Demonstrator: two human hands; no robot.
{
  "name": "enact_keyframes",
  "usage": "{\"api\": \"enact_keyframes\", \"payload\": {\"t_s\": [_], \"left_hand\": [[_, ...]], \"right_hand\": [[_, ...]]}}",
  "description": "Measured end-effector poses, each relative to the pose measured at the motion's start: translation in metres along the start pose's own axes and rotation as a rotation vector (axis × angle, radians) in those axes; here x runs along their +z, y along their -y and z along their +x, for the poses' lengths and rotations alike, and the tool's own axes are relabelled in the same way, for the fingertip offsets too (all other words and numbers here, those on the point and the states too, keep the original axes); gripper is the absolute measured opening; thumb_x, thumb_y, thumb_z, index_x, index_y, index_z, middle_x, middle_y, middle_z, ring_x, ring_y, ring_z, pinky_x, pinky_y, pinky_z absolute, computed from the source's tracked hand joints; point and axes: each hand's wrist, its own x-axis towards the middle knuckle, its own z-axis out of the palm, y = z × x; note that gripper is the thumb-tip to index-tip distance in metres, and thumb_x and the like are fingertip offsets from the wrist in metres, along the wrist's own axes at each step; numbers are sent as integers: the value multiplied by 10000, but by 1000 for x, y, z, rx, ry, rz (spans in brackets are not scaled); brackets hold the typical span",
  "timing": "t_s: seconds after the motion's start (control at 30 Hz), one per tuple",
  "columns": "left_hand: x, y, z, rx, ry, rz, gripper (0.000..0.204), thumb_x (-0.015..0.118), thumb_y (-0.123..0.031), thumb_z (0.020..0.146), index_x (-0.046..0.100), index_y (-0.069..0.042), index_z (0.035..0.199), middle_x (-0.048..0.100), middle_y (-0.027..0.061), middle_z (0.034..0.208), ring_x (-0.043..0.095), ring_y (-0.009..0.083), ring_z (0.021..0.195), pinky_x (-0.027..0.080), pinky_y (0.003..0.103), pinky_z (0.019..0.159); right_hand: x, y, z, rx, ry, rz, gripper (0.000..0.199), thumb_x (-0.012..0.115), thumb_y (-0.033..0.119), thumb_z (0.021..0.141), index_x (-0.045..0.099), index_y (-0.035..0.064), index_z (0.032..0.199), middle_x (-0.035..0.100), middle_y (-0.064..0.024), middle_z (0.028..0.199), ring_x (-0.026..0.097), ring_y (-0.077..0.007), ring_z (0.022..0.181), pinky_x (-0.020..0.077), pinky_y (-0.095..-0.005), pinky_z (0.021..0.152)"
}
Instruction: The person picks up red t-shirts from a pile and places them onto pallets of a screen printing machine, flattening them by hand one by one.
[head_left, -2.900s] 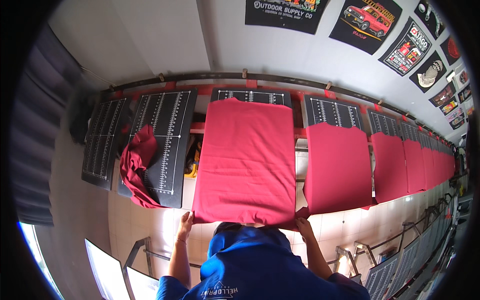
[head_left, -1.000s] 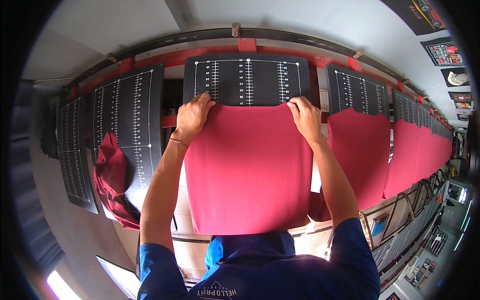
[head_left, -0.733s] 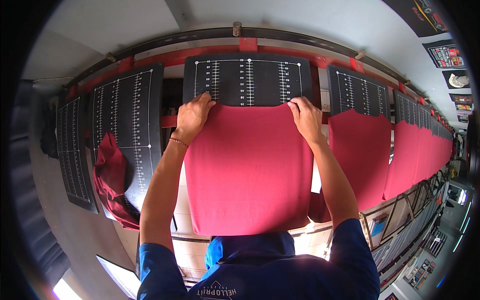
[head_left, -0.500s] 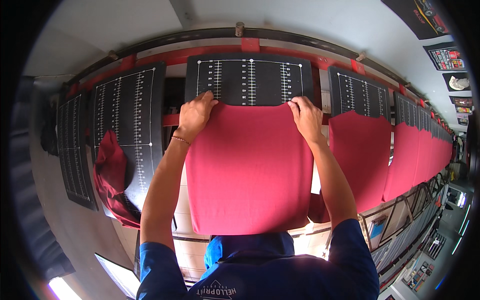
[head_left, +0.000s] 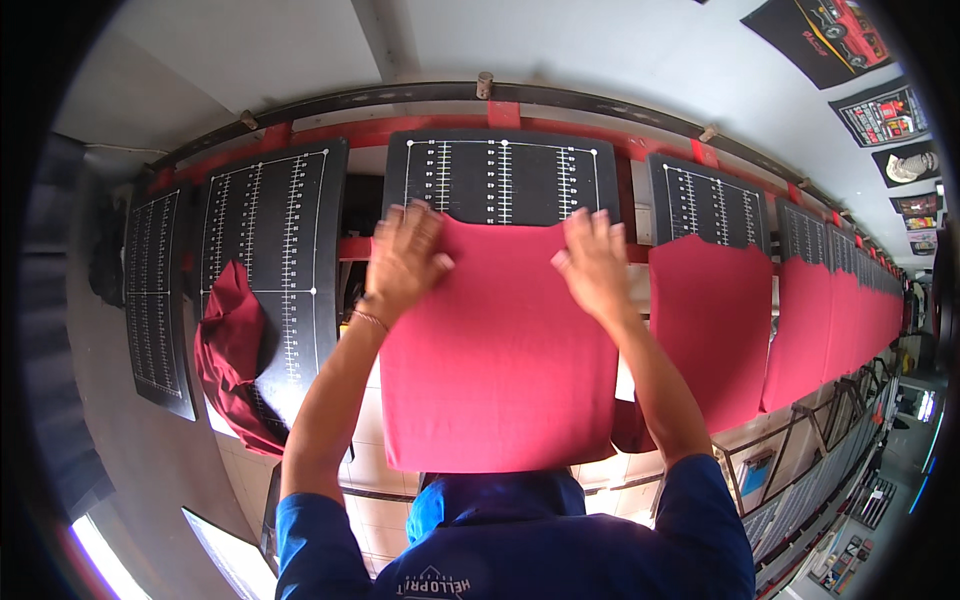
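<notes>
A dark red cloth panel (head_left: 500,350) lies over the middle black board (head_left: 475,180), whose far end shows white ruler marks. At the panel's far left corner rests my left hand (head_left: 405,260), fingers spread and palm down. My right hand (head_left: 594,262) lies likewise on the far right corner, its fingers stretched out and a little blurred. Neither hand grips the cloth. Most of the board is hidden beneath the panel, which looks smooth and hangs to the near edge.
On the left board (head_left: 300,230) sits a crumpled dark red cloth (head_left: 232,350). To the right, a row of boards carries more red panels (head_left: 710,330). A red frame (head_left: 505,115) and dark rail run behind. Printed pictures (head_left: 825,40) hang on the right wall.
Both hands have let go of the panel's far corners. Their fingers have opened and now lie flat on the cloth. The whole view has shifted slightly.
</notes>
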Motion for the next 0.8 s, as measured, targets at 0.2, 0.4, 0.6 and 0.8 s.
{"api": "enact_keyframes", "payload": {"t_s": [0.2, 0.4, 0.6, 0.8], "left_hand": [[8, 18, -89, -465, -83, -681, 485, 499, -307, 1059, 500, 60, 1376, 549, 232, 1373, 546, 376, 1254, 435, 418, 1065], [44, -12, -269, -1137, 139, -1736, 555, 468, -466, 1066, 578, 12, 1324, 656, 115, 1227, 632, 204, 1097, 532, 362, 928], [35, -25, -279, -1091, 99, -1681, 576, 490, -539, 1038, 602, -37, 1296, 679, 76, 1133, 658, 173, 998, 559, 347, 857], [21, -30, -294, -1127, 100, -1907, 520, 517, -455, 1049, 587, -20, 1326, 678, 92, 1207, 650, 208, 1097, 540, 371, 940]], "right_hand": [[0, -66, -87, 447, -224, 716, 560, 439, 302, 1078, 378, -75, 1487, 430, -272, 1518, 444, -393, 1397, 378, -433, 1140], [98, -27, -254, 1013, 218, 1787, 559, 404, 413, 1088, 507, -23, 1422, 565, -163, 1420, 555, -277, 1292, 434, -399, 1092], [61, -2, -253, 1109, -59, 1749, 616, 438, 501, 1063, 537, -19, 1377, 603, -178, 1353, 599, -275, 1223, 484, -406, 1048], [79, 7, -320, 1157, 196, 2084, 585, 439, 463, 1071, 548, -36, 1356, 621, -167, 1324, 630, -275, 1176, 506, -386, 998]]}}
